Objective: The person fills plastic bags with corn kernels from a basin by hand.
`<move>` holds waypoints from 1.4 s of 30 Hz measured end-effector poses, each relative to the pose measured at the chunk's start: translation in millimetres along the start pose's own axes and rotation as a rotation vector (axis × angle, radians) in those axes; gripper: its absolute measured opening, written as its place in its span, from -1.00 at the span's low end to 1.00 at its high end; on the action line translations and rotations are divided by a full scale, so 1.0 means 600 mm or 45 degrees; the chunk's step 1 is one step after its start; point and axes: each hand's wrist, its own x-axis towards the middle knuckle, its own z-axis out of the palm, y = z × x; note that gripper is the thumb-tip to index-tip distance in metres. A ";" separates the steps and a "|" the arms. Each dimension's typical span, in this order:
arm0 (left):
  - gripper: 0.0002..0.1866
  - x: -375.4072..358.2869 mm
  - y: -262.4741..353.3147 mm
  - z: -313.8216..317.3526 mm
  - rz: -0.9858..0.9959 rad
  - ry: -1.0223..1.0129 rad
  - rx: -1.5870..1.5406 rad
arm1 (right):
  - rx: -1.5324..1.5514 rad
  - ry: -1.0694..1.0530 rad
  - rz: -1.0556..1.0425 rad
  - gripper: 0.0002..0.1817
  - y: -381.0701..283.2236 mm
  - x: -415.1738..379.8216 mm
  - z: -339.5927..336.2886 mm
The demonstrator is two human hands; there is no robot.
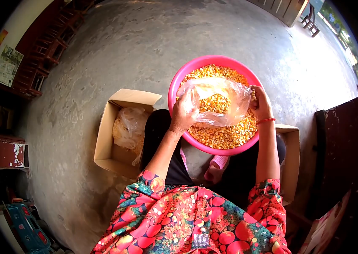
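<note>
A pink basin full of yellow corn kernels rests over my knees. Above the kernels, a clear plastic bag is stretched between my two hands, its mouth spread wide. Corn shows in the middle of the bag's opening. My left hand grips the bag's left edge, near the basin's left rim. On the opposite side, my right hand has its fingers curled on the bag's right end, with a few kernels by the fingertips.
Left of my legs stands an open cardboard box holding a plastic bag of kernels. Another cardboard box is at my right. Wooden chairs line the left wall, and a teal toolbox sits lower left.
</note>
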 end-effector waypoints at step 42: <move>-0.41 0.000 0.004 0.001 0.066 0.035 0.100 | -1.345 -0.697 -0.591 -0.58 0.015 -0.061 0.088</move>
